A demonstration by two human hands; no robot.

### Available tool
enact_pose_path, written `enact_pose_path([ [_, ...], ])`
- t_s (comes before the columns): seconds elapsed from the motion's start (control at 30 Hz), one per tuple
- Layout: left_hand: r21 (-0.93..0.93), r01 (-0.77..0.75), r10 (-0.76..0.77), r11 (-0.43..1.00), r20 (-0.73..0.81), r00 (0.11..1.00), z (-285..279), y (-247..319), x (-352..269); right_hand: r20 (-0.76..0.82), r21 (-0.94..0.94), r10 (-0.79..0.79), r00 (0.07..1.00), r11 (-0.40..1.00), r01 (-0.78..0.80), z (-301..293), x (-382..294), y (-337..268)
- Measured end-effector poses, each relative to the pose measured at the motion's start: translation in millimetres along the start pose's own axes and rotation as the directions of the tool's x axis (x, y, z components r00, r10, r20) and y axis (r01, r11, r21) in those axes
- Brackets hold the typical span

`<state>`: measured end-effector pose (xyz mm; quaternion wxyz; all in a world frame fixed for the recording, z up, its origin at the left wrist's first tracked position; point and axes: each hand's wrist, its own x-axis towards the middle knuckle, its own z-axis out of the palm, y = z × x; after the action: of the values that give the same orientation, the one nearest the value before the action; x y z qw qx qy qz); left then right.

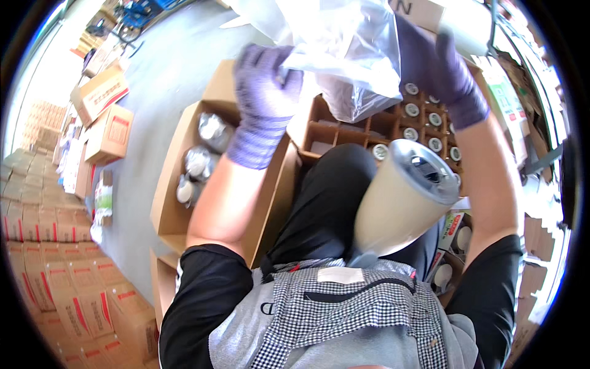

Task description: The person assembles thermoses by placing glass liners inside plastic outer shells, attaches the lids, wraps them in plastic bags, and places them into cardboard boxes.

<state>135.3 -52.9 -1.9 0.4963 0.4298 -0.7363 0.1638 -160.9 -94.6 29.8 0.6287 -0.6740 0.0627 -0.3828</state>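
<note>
My left hand (265, 104), in a purple knit glove, pinches the edge of a clear plastic bag (355, 55) held up before me. At the bag's right side is my right hand (435, 74), also gloved, thumb apart from the fingers; it is blurred, and the bag's edge partly hides its fingertips. A cream tumbler (396, 207) with a clear lid (426, 166) rests tilted on my lap, touched by neither hand. Beyond my knees, a divided carton (322, 133) holds several upright items with round silvery tops (411, 110) on its right side.
Left of my legs, an open carton (177, 170) contains bagged tumblers (200, 163). Stacked sealed cartons (60, 272) and loose boxes (110, 133) stand farther left on the grey floor (152, 83). Beside my right leg, a box holds pale round-ended items (443, 275). Flattened cardboard (530, 115) leans at right.
</note>
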Motion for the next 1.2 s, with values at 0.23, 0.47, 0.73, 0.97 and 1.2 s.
enact_pose_path([
  [0.23, -0.463, 0.181, 0.013, 0.867, 0.385, 0.923, 168, 101, -57, -0.932, -0.129, -0.053, 0.358, 0.973, -0.192, -29, -201, 97],
  [0.47, -0.396, 0.909, 0.117, -0.129, 0.905, 0.410, 40, 91, -54, -0.762, 0.073, 0.309, 0.570, 0.915, -0.397, 98, -279, -12],
  [0.73, -0.696, 0.472, 0.539, 0.541, 0.718, 0.440, -57, 146, -95, -0.749, -0.005, 0.376, 0.546, 0.821, -0.571, 212, -283, 19],
  [0.97, -0.482, -0.272, 0.406, 0.833, 0.199, 0.892, -52, 164, -110, -0.690, -0.685, 0.004, 0.724, 0.321, -0.654, 211, -248, 27],
  [1.2, -0.467, -0.230, 0.469, 0.854, 0.497, 0.730, -148, 136, -181, -0.367, -0.882, 0.234, 0.900, 0.219, -0.417, 287, -299, -21],
])
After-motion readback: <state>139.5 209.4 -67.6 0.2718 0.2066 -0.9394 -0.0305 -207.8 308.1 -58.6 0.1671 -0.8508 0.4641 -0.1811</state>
